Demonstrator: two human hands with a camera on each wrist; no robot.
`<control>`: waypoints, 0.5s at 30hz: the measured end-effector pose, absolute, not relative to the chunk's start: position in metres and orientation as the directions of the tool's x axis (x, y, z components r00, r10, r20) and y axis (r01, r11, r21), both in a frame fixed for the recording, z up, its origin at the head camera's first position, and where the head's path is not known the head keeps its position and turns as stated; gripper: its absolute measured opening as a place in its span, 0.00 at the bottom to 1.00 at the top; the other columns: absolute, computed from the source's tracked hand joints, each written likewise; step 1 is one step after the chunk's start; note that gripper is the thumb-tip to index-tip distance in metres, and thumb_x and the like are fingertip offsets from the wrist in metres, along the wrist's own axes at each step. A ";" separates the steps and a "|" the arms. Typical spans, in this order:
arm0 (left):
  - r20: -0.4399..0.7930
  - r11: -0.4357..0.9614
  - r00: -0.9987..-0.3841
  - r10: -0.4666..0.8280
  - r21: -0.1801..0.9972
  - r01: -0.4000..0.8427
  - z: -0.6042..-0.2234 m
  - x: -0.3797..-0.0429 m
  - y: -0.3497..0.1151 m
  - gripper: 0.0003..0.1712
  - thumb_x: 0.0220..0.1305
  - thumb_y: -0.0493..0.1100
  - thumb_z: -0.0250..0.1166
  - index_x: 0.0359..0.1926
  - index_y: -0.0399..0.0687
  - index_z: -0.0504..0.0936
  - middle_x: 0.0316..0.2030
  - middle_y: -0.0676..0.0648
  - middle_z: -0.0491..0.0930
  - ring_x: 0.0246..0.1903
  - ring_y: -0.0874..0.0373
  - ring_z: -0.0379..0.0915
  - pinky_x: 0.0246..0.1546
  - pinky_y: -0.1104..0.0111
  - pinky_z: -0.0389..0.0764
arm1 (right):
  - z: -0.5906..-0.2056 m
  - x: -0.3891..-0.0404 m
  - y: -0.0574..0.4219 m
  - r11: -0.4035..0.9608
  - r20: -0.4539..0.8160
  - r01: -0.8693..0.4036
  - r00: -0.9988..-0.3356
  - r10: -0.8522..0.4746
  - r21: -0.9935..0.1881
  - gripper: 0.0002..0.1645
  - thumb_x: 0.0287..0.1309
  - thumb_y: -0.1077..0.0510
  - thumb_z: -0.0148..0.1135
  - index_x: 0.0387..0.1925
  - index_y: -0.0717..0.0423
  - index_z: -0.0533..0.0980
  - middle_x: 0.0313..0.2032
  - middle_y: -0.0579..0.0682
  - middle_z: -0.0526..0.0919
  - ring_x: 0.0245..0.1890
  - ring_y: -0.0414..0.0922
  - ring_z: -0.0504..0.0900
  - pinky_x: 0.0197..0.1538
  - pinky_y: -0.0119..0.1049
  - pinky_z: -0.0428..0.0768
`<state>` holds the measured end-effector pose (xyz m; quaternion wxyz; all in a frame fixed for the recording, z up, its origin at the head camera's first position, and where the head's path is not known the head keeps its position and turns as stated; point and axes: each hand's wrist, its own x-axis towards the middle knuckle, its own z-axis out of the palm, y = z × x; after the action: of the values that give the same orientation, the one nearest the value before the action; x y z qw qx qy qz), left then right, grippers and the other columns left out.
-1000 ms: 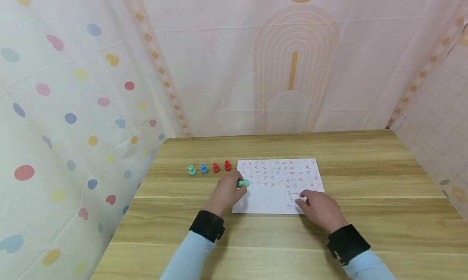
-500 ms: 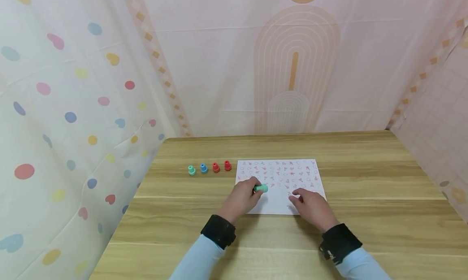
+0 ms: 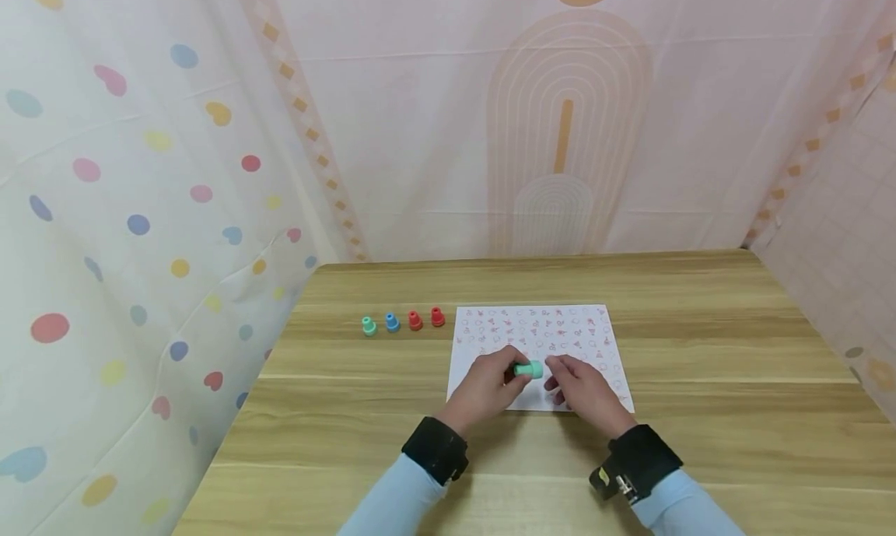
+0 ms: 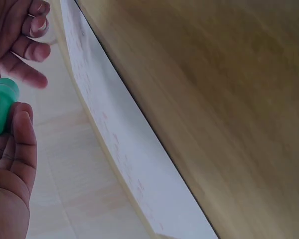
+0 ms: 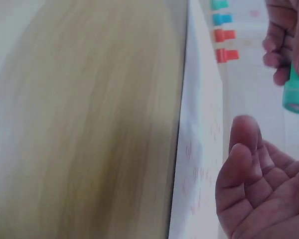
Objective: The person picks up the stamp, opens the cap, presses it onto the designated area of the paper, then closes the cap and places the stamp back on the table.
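Observation:
Above the paper, my left hand (image 3: 484, 388) pinches a small green stamp (image 3: 529, 369) between thumb and fingers. The stamp lies roughly sideways, its wider end towards my right hand (image 3: 586, 390). That right hand is close by with its fingers loosely bent, and in the right wrist view a gap shows between its fingertips and the stamp. White paper (image 3: 465, 365) under both hands bears rows of small red printed marks on its far part and right side. My hands cover some of its near part.
Left of the paper, a row of stamps stands upright: a green one (image 3: 369, 327), a blue one (image 3: 392, 324) and two red ones (image 3: 415, 321). The wooden table (image 3: 336, 411) meets a patterned cloth (image 3: 420, 131) at the back.
My left hand has carried the green stamp rightwards from the paper's left edge to its middle. My right hand has shifted a little left, so the two hands are now close together.

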<state>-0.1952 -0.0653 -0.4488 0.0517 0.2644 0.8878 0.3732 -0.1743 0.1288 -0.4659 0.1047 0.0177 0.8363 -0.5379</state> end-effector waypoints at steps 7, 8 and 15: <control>0.142 0.539 -0.830 0.539 0.699 0.470 -0.451 -0.194 -0.062 0.07 0.69 0.41 0.65 0.45 0.47 0.78 0.32 0.55 0.76 0.31 0.64 0.69 0.34 0.74 0.74 | -0.465 -0.172 0.127 0.238 -0.195 0.155 -0.968 -0.155 -0.959 0.29 0.76 0.42 0.44 0.45 0.63 0.78 0.33 0.52 0.82 0.27 0.45 0.79 0.32 0.35 0.75; 0.144 0.538 -0.829 0.540 0.699 0.471 -0.452 -0.194 -0.062 0.07 0.69 0.41 0.64 0.45 0.47 0.78 0.32 0.56 0.76 0.31 0.64 0.69 0.33 0.74 0.74 | -0.465 -0.172 0.128 0.218 -0.194 0.156 -0.966 -0.168 -0.963 0.28 0.76 0.42 0.44 0.45 0.64 0.77 0.33 0.53 0.82 0.27 0.45 0.79 0.32 0.35 0.74; 0.149 0.530 -0.827 0.542 0.704 0.474 -0.452 -0.193 -0.062 0.07 0.70 0.41 0.63 0.46 0.47 0.77 0.31 0.56 0.75 0.30 0.65 0.69 0.32 0.74 0.73 | -0.463 -0.174 0.128 0.149 -0.196 0.166 -0.956 -0.220 -0.975 0.23 0.76 0.49 0.47 0.51 0.66 0.75 0.34 0.53 0.81 0.30 0.44 0.78 0.35 0.33 0.76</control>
<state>-0.1932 -0.0618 -0.4521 0.0439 0.2907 0.8734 0.3882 -0.1736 0.1280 -0.4630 0.1479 -0.0182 0.7434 -0.6520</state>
